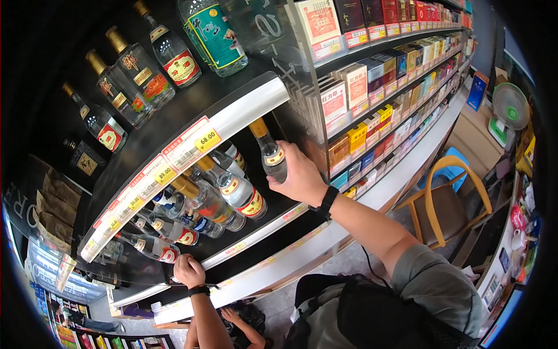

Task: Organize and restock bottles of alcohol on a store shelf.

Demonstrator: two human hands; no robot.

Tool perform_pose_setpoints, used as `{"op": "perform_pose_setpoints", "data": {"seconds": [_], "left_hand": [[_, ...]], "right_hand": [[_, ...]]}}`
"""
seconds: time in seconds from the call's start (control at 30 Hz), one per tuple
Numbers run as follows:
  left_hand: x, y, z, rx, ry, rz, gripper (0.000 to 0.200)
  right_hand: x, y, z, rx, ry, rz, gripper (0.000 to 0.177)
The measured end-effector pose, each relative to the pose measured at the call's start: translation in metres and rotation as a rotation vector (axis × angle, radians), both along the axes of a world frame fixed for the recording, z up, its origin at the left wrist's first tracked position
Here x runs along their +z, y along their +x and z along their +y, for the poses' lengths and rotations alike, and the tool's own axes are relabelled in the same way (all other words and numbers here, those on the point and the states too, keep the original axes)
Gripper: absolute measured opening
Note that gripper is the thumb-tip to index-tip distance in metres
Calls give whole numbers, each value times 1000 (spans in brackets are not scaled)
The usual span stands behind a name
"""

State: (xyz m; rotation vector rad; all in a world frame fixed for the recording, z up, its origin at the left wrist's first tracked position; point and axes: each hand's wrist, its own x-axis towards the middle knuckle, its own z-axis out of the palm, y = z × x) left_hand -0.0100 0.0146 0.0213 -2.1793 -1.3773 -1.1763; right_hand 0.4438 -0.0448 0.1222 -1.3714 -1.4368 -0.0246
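On the lower bottle shelf, my right hand (297, 173) is wrapped round a clear glass bottle (272, 152) with a gold cap, near the shelf's right end. Just left of it stands a clear bottle (237, 189) with a red and yellow label, beside a gold-capped bottle (206, 200). My left hand (189, 271) is at the shelf's front edge, its fingers curled next to the base of a bottle (152, 246) with a red label; whether it holds anything is hidden.
More bottles (218, 38) stand on the upper shelf, above a price-tag strip (185, 139). Racks of small boxes (381, 72) line the right. A wooden chair (444, 203) and a fan (510, 106) are at the far right. Another person's arm (244, 326) shows below.
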Motion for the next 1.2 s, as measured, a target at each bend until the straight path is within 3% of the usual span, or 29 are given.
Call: {"op": "perform_pose_setpoints", "data": {"seconds": [0.9, 1.2], "left_hand": [[1, 0, 0, 21, -9, 22, 13], [2, 2, 0, 29, 7, 5, 13]], "right_hand": [[-16, 3, -1, 6, 114, -21, 82], [-20, 17, -18, 235, 67, 116, 85]]}}
